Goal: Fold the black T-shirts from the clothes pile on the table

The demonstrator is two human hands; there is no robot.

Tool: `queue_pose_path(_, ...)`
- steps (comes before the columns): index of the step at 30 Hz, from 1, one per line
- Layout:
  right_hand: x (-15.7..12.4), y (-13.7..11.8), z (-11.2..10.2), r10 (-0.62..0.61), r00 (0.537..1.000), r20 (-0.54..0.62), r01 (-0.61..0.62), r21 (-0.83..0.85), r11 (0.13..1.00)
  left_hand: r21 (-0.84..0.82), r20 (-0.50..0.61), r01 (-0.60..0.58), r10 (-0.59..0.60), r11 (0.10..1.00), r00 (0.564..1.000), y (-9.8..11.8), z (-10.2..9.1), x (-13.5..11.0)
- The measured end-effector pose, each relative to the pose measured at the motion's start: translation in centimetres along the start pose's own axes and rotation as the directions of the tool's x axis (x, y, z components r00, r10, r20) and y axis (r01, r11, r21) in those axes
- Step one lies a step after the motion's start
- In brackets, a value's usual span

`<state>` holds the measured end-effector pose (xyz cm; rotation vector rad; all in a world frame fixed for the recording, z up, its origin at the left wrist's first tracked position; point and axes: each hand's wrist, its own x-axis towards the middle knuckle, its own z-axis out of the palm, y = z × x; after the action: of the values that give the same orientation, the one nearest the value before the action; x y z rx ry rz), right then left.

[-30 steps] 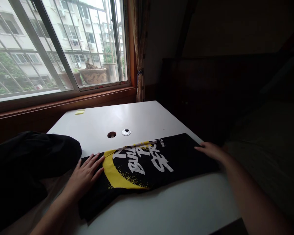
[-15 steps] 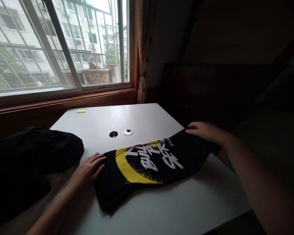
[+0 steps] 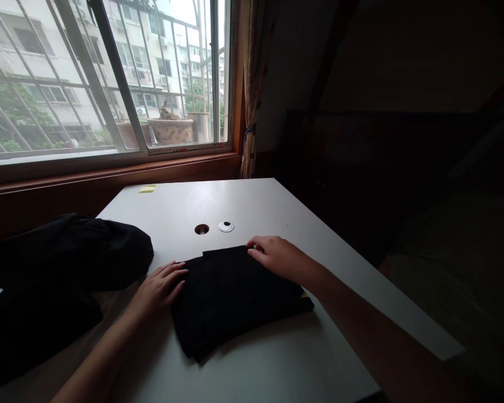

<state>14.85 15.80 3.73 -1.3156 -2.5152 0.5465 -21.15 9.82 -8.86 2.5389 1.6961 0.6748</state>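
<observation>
Black folded cloth garment point(image 3: 235, 302), yellow-specked at one corner, lies on the smooth white tabletop point(image 3: 256, 207). For neat layers, I would hold its left edge flat. The left hand point(image 3: 162, 286) rests there, fingers loosely spread; the right hand point(image 3: 279, 257) bends its fingers at the upper edge; whether pinching, I cannot tell.

2 bare forearms point(image 3: 353, 316) reach forward; the left hand point(image 3: 162, 285) lies palm down, the right hand point(image 3: 277, 257) angles inward, its fingers point(image 3: 258, 241) bent.
</observation>
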Motion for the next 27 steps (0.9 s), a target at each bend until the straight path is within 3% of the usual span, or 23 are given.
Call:
queue_pose_path(2, 0.0, 4.1, 1.4, 0.17, 0.979, -0.116, -0.185, -0.135, 0.973, 0.003, -0.001, -0.002, 0.002, 1.0, 1.0, 0.0, 0.2, 0.1)
queue_pose_path(5, -0.8, 8.2, 3.9, 0.295, 0.937, -0.187, -0.332, -0.217, 0.918, -0.004, -0.004, -0.001, 0.001, 1.0, 1.0, 0.0, 0.6, 0.1)
queue_pose_path(9, -2.6, 9.5, 6.2, 0.241, 0.962, -0.128, -0.25, -0.056, 0.967, -0.013, -0.015, 0.001, -0.001, 1.0, 1.0, -0.1, 0.7, 0.1)
queue_pose_path(14, -3.6, 10.7, 6.3, 0.177, 0.97, -0.168, -0.17, 0.054, 0.984, -0.011, -0.017, -0.013, 0.012, 1.0, 1.0, 0.2, 0.6, 0.2)
queue_pose_path(17, -3.7, 12.3, 5.5, 0.173, 0.954, -0.246, -0.179, 0.0, 0.984, -0.013, -0.035, -0.032, 0.031, 0.999, 0.999, 0.8, 0.5, 0.4)
queue_pose_path(20, -3.9, 12.7, 4.7, 0.141, 0.925, -0.353, -0.206, -0.154, 0.966, -0.002, -0.054, -0.038, 0.038, 0.999, 0.998, 1.3, 0.6, 0.5)
queue_pose_path(23, -4.5, 10.9, 4.6, -0.003, 0.932, -0.361, -0.097, -0.257, 0.962, 0.01, -0.044, -0.043, 0.043, 0.999, 0.998, 1.4, 0.8, 0.5)
queue_pose_path(27, -5.6, 6.6, 5.6, -0.328, 0.923, -0.201, 0.295, -0.176, 0.939, 0.009, -0.055, -0.039, 0.04, 0.999, 0.998, 1.2, 0.8, 0.5)
